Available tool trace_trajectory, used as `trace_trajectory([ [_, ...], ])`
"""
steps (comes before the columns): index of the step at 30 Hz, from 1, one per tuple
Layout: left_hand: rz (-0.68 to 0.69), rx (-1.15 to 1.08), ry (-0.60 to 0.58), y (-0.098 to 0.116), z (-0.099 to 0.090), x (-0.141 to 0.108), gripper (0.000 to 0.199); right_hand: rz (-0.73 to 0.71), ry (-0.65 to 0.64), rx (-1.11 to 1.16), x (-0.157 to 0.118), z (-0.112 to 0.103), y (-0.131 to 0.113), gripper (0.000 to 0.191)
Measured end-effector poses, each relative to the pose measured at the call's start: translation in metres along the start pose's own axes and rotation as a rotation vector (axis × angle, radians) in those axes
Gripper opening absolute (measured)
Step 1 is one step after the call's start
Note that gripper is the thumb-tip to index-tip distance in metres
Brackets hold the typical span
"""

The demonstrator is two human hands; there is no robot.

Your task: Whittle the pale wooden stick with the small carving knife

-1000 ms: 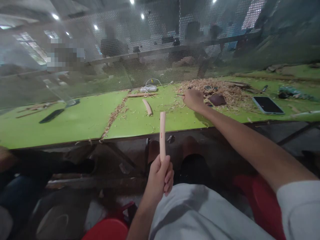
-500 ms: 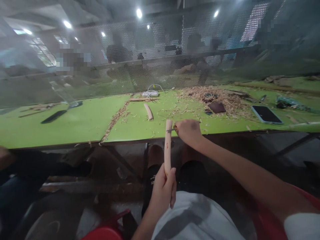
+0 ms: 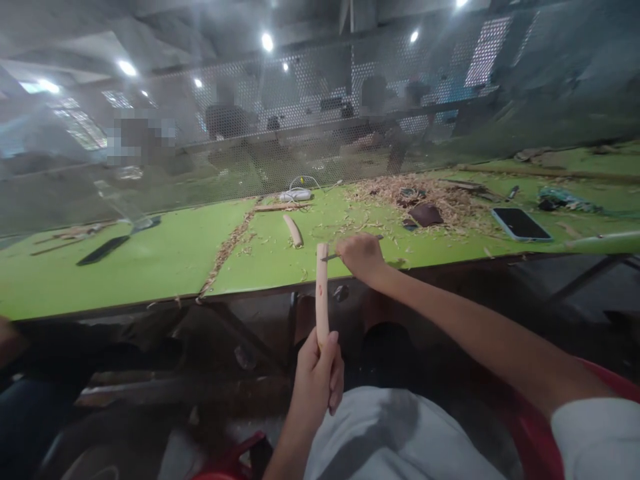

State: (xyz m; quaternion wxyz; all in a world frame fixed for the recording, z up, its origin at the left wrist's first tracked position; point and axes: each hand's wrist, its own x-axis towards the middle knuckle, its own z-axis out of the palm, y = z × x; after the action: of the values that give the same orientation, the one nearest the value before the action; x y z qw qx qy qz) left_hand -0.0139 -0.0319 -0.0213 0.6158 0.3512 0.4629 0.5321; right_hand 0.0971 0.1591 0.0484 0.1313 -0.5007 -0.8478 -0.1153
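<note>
My left hand (image 3: 319,377) is wrapped round the lower end of a pale, slightly curved wooden stick (image 3: 322,293), which stands nearly upright in front of the table edge. A small reddish mark shows on its side. My right hand (image 3: 361,256) is closed on a thin knife (image 3: 331,257), its blade lying across the stick near the top. The knife's other end sticks out to the right of my fist. A second curved wooden piece (image 3: 293,230) lies on the green table (image 3: 270,260) beyond the stick.
Wood shavings (image 3: 450,203) heap up at the back right, around a dark brown piece (image 3: 426,214). A phone (image 3: 521,224) lies right of them. A white power strip (image 3: 295,195) sits by the mesh screen. Another person's hand (image 3: 10,341) shows at the left edge.
The view has shifted, so most things appear a little further left. Both hands keep their hold, and the blade still rests near the stick's top, at a slightly different tilt.
</note>
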Motion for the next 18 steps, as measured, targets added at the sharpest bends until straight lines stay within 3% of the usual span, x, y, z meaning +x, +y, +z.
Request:
trace_trajectory([
  [3,0.039,0.033,-0.031,0.001,-0.003,0.005,0.047,0.098,0.035,0.212,-0.007,-0.005,0.000,0.024],
  [6,0.067,0.062,-0.078,-0.002,-0.006,0.010,0.044,0.179,0.017,0.660,-0.021,-0.010,0.002,0.023],
  [8,0.056,0.050,-0.140,-0.004,-0.008,0.011,0.041,0.220,0.001,0.920,-0.032,-0.012,0.002,0.023],
  [10,0.031,0.019,-0.233,-0.002,-0.008,0.011,0.039,0.262,-0.006,1.026,-0.042,-0.013,0.001,0.018],
  [14,-0.014,-0.070,-0.448,0.008,-0.002,0.014,0.055,0.224,-0.133,0.938,-0.052,-0.016,-0.005,0.016],
  [16,-0.017,-0.108,-0.450,0.013,0.002,0.018,0.053,0.183,-0.194,0.783,-0.055,-0.019,-0.009,0.018],
  [18,-0.012,-0.159,-0.375,0.015,0.005,0.022,0.042,0.177,-0.197,0.575,-0.058,-0.021,-0.013,0.021],
])
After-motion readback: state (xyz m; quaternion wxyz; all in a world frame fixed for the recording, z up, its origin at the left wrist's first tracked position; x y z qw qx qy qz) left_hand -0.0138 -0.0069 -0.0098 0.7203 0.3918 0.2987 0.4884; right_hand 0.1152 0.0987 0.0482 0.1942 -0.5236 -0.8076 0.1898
